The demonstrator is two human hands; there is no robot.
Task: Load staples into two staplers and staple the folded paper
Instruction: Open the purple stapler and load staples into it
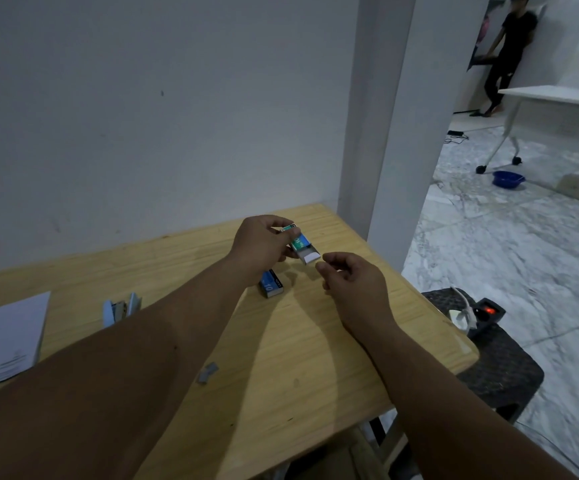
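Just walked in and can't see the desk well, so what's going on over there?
A person at a wooden table holds a small green staple box in the left hand, its inner tray slid partly out. The right hand is pinched just beside the tray's open end. A blue staple box, an opened light-blue stapler, a loose strip of staples and paper lie on the table.

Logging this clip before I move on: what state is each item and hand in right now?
Green staple box: tray slid partly out, held in left hand.
Blue staple box: closed, on table.
Stapler: open.
Loose staples: on table.
Paper: stacked flat.
Right hand: pinched, contents unclear.
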